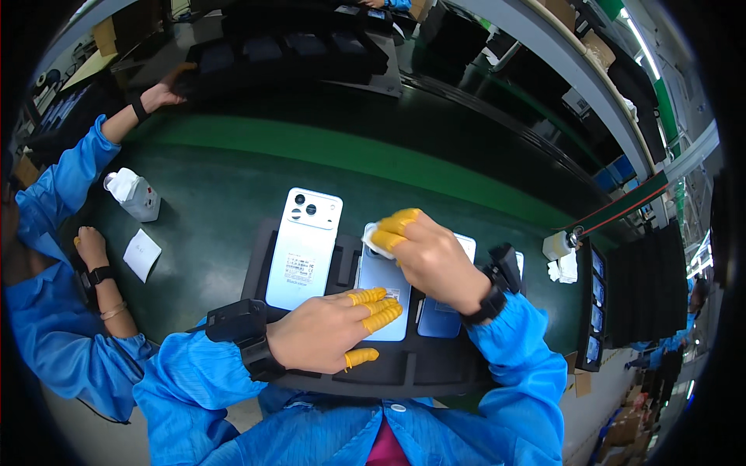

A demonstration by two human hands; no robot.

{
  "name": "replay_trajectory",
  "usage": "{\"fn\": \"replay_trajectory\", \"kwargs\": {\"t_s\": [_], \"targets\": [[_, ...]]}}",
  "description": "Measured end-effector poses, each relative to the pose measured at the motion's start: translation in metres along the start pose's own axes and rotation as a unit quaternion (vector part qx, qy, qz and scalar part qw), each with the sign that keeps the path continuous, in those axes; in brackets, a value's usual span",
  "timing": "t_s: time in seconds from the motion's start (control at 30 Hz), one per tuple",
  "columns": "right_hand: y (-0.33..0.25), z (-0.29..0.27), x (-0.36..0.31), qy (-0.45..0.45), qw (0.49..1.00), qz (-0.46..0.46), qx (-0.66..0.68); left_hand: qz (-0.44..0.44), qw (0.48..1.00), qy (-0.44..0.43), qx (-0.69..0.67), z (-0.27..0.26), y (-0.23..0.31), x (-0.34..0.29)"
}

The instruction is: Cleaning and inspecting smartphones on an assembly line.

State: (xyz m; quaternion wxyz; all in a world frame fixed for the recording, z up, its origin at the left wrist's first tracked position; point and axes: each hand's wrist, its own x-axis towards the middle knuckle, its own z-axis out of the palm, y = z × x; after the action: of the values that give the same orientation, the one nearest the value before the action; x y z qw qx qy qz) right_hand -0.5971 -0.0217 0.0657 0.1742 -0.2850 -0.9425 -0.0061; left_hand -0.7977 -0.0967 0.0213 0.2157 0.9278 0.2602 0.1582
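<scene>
My left hand (322, 332), yellow cots on its fingers, lies with fingers stretched out across the lower part of a light blue phone (375, 273). Above that phone's top end, my right hand (439, 260) pinches a folded white wipe (374, 239) in yellow-cotted fingers. The phone rests back up in a black foam tray (350, 380). To its left is a pale phone (305, 248) with a camera block and a printed label on its back. A darker blue phone (439, 318) lies to the right, partly covered by my right hand. Another phone's edge shows beyond my right wrist.
At left, a co-worker's arm (128, 120) reaches to a black tray (272, 58) of phones. A white packet (136, 194) and a paper slip (142, 255) lie on the green table (210, 210). At right stand a bottle (556, 245) and another phone tray (595, 311).
</scene>
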Motion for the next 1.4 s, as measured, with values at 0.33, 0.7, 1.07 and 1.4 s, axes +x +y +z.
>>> {"fn": "replay_trajectory", "kwargs": {"t_s": [0.33, 0.7, 1.07, 1.4], "targets": [[-0.006, -0.019, -0.016, -0.115, 0.993, 0.001, -0.033, 0.012, 0.999, -0.038, 0.031, -0.003, 0.002, -0.006], [-0.008, 0.05, 0.101, 0.072, 0.993, -0.083, 0.038, -0.163, 0.979, 0.084, 0.086, -0.007, 0.008, -0.066], [-0.017, 0.021, 0.071, -0.069, 0.996, -0.056, -0.016, -0.166, 0.977, 0.137, -0.004, -0.008, -0.003, -0.071], [-0.015, 0.033, 0.069, -0.028, 0.993, -0.116, -0.013, -0.171, 0.974, 0.146, -0.01, -0.008, -0.004, -0.071]]}}
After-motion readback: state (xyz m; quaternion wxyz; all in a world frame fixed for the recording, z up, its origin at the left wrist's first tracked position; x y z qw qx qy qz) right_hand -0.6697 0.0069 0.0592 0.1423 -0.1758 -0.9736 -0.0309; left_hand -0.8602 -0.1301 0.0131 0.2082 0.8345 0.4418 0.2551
